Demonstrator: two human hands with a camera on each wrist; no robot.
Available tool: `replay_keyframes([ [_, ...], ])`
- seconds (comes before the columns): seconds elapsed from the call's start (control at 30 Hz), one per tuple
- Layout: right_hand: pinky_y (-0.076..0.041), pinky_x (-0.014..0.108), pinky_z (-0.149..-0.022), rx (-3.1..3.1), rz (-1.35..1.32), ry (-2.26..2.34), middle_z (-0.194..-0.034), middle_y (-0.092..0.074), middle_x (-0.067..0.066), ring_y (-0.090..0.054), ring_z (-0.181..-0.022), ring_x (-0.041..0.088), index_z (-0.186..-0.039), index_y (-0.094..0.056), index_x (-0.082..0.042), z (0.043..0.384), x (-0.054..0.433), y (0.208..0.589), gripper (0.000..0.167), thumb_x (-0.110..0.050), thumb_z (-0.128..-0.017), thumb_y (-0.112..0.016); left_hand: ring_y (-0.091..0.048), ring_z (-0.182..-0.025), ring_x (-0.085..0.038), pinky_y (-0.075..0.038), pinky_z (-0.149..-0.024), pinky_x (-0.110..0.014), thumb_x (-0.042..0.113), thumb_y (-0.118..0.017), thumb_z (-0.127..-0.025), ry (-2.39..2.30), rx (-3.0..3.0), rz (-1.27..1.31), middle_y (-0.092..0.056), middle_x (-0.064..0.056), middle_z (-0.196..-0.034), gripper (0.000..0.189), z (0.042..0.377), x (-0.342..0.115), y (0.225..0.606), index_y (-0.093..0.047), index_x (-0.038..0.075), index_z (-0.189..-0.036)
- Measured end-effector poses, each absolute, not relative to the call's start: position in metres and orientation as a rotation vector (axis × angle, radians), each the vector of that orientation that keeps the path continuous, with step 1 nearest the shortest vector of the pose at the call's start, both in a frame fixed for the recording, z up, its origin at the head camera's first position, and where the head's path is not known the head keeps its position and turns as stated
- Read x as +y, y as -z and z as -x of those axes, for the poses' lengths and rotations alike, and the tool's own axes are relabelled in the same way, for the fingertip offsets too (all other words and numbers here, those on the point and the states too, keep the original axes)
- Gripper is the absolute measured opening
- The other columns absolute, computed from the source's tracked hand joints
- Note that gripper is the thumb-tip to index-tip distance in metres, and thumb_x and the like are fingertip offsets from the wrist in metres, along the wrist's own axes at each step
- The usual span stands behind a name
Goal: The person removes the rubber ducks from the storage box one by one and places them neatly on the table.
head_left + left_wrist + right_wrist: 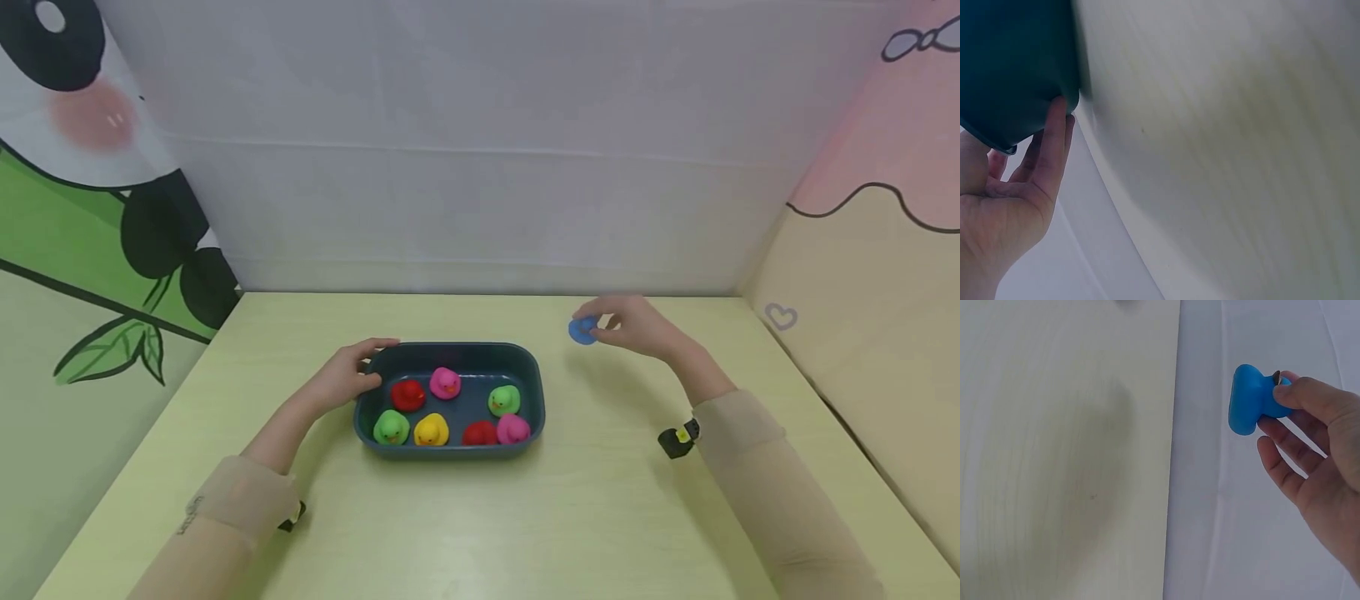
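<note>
A dark blue-green rectangular basin stands on the table with several rubber ducks in it: red, pink, green and yellow. My left hand grips the basin's left end, the thumb at the rim and fingers against the outer wall. To the right of the basin, my right hand holds a blue rubber duck above the table. Thumb and fingers pinch its head, and its round base faces away from the palm.
The pale wooden table ends at a white cloth backdrop. Painted panels stand at the left and right. A small black device is at the right cuff.
</note>
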State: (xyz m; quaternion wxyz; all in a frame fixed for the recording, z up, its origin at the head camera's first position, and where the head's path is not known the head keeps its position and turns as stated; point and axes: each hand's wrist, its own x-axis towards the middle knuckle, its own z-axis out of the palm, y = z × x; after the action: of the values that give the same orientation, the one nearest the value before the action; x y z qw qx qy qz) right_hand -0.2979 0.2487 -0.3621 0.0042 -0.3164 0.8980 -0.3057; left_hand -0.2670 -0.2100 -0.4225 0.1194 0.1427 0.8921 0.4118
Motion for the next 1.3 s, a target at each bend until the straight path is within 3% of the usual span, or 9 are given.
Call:
replay_keyframes([
  [0.17, -0.053, 0.042, -0.078, 2.801, 0.975, 0.977, -0.115, -0.065, 0.005, -0.058, -0.103, 0.022, -0.112, -0.067, -0.011, 0.308, 0.252, 0.375, 0.027, -0.006, -0.085, -0.067, -0.053, -0.106, -0.039, -0.05, -0.065, -0.03, 0.003, -0.054, -0.089, -1.21, 2.605, -0.414, -0.045, -0.023, -0.136, 0.056, 0.267, -0.208, 0.424, -0.042, 0.019, -0.141],
  [0.53, -0.051, 0.045, -0.085, 2.78, 0.833, 1.064, -0.116, -0.064, 0.008, -0.057, -0.108, 0.026, -0.11, -0.068, -0.009, 0.326, 0.262, 0.403, 0.025, -0.004, -0.085, -0.066, -0.052, -0.11, -0.039, -0.052, -0.071, -0.031, 0.005, -0.054, -0.09, -1.21, 2.6, -0.391, -0.043, -0.022, -0.138, 0.056, 0.268, -0.208, 0.426, -0.042, 0.021, -0.141],
  [1.03, -0.046, 0.051, -0.092, 2.764, 0.737, 1.115, -0.117, -0.065, 0.011, -0.055, -0.115, 0.03, -0.111, -0.067, -0.007, 0.34, 0.264, 0.43, 0.028, 0.002, -0.086, -0.062, -0.053, -0.102, -0.037, -0.048, -0.061, -0.03, 0.004, -0.053, -0.089, -1.217, 2.593, -0.401, -0.045, -0.022, -0.136, 0.056, 0.267, -0.206, 0.421, -0.043, 0.019, -0.141],
  [1.3, -0.044, 0.053, -0.094, 2.763, 0.742, 1.117, -0.12, -0.063, 0.013, -0.053, -0.119, 0.032, -0.112, -0.067, -0.007, 0.346, 0.258, 0.438, 0.03, 0.005, -0.086, -0.06, -0.054, -0.101, -0.036, -0.048, -0.062, -0.03, 0.003, -0.053, -0.088, -1.217, 2.596, -0.411, -0.046, -0.022, -0.133, 0.055, 0.267, -0.208, 0.423, -0.044, 0.018, -0.14],
])
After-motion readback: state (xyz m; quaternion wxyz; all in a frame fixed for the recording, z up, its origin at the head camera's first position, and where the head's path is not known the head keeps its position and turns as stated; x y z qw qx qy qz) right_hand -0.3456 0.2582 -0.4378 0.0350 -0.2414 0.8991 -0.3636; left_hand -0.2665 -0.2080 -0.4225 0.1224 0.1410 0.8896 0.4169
